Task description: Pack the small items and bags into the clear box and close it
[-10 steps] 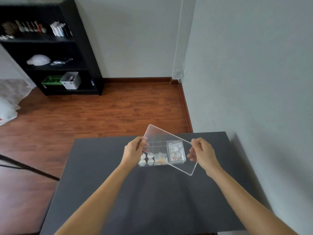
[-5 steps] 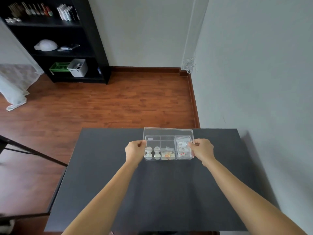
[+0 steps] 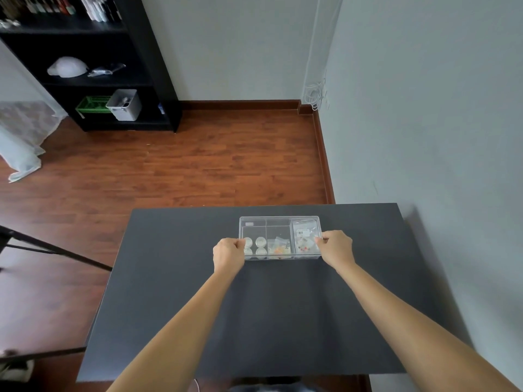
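The clear box [image 3: 278, 222] rests on the black table [image 3: 254, 312] near its far edge, with its clear lid lying flat on top. Through the lid I see small white round items [image 3: 256, 242] in the left compartment, a small bag with orange bits [image 3: 280, 247] in the middle, and labelled bags [image 3: 304, 234] on the right. My left hand [image 3: 228, 254] grips the box's left end with curled fingers. On the right end, my right hand [image 3: 335, 247] pinches the edge the same way.
A grey wall runs close along the table's right side. Beyond the table lies wooden floor, with a black shelf unit [image 3: 93, 63] at the back left holding a white bin [image 3: 124, 104] and a green basket [image 3: 92, 104]. A black stand leg [image 3: 56, 250] crosses at left.
One second ago both hands held the lid tilted above the open box. The lid has since come down flat onto the box, and both hands now grip the box's ends.
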